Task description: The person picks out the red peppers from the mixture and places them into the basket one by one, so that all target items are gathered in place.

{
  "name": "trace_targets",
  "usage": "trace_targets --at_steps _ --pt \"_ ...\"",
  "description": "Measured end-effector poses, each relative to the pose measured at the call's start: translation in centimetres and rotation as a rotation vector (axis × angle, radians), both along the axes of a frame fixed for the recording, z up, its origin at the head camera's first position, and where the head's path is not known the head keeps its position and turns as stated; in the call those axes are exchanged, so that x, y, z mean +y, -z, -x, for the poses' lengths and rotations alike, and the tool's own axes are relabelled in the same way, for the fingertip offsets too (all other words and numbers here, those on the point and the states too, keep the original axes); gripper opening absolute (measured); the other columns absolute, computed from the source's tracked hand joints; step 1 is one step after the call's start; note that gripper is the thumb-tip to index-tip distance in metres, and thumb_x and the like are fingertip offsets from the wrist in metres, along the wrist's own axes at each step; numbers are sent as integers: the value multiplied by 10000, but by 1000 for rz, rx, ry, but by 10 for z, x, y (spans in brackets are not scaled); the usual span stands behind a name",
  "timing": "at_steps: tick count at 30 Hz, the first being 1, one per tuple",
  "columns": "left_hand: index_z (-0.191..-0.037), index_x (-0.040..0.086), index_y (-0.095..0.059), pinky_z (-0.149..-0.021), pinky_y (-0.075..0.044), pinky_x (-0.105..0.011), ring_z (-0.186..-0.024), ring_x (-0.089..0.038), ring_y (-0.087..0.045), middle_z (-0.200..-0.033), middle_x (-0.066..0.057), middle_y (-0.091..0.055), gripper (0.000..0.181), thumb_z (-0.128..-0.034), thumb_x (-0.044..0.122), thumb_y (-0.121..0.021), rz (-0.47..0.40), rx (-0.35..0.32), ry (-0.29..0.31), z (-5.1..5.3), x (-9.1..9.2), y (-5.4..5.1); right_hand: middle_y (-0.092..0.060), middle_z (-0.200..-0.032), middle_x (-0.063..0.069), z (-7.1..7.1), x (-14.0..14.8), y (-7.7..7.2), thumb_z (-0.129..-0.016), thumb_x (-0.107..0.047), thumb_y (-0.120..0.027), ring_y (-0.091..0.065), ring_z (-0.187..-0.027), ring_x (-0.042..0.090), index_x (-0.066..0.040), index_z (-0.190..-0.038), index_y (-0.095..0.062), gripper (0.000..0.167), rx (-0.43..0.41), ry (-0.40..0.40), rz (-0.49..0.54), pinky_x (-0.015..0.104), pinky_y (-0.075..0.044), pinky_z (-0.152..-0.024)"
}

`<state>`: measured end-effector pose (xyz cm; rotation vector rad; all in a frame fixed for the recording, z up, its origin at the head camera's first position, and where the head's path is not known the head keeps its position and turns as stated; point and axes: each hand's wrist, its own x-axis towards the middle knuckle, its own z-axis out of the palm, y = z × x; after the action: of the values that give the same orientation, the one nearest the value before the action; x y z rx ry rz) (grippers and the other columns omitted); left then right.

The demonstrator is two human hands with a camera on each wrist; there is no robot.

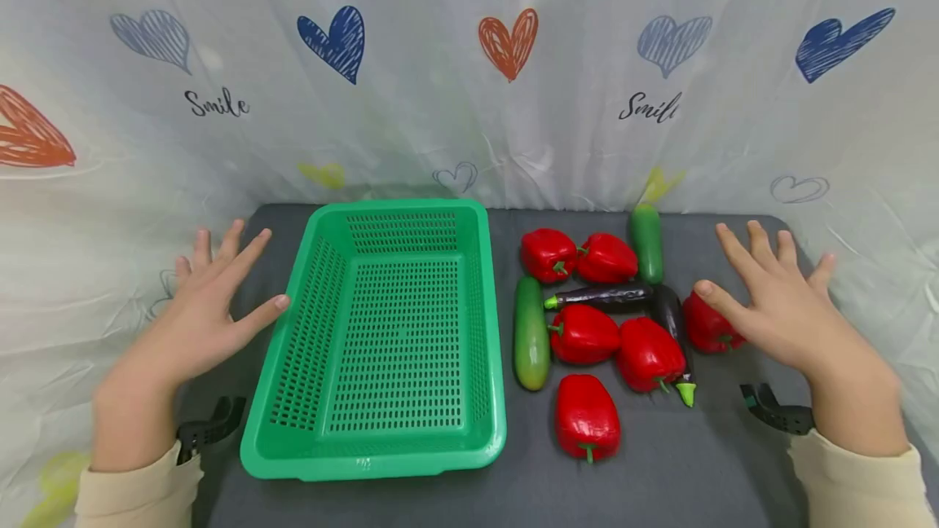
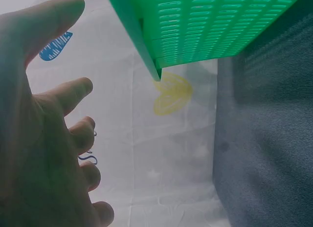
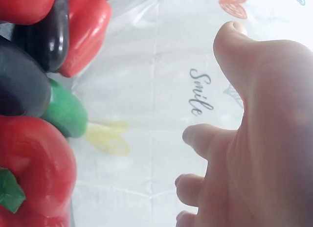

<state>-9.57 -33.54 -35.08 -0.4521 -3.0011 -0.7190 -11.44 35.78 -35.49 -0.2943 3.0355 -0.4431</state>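
Note:
Fingers spread, the left hand [image 1: 205,312] hovers beside the left rim of a green plastic basket [image 1: 495,349] and holds nothing. In the left wrist view that hand [image 2: 44,139] is apart from the basket [image 2: 195,31]. The right hand [image 1: 785,308], also spread and holding nothing, is above the table's right side, partly covering a red bell pepper [image 1: 706,324]. Between basket and right hand lie several more red bell peppers [image 1: 587,416], a cucumber [image 1: 531,332] near the basket, another cucumber [image 1: 646,243] at the back, and two dark eggplants [image 1: 605,294], one partly hidden behind a pepper.
A dark grey cloth-covered table [image 1: 660,471] carries everything. A white curtain [image 1: 411,129] printed with hearts and "Smile" hangs behind it and along both sides. Each wrist wears a black strap, such as the right strap [image 1: 781,412].

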Motion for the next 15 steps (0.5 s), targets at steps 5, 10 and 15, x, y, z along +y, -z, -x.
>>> trace_targets --at_steps 5,10,15 --pt "-1778 264 -99 -1175 228 -740 -1608 -381 315 -1826 -118 100 939 -1073 375 -709 -33 -18 2 0 -4 3 40 -1739 411 -4 0 2 -1124 -513 -532 145 -1541 706 -97 -1762 -63 894 -12 -23 28 848 297 -1018" --pt "-1770 267 -199 -1177 34 -843 -1665 -392 156 -1840 -60 -1 894 -1061 316 -741 -97 -22 -13 -11 -13 5 -101 -1735 410 -8 -3 9 -1090 -472 -635 -7 -1574 681 -51 -1748 -189 899 22 -81 56 807 217 -1135" --pt "-1718 272 -381 -1175 -382 -580 -1371 -376 -609 -1755 -124 -362 776 -1046 263 -770 -94 64 -15 -21 -15 11 -317 -1723 298 -19 -6 15 -1031 -395 -762 -196 -1613 542 -31 -1697 -358 859 73 -149 131 518 42 -1327"
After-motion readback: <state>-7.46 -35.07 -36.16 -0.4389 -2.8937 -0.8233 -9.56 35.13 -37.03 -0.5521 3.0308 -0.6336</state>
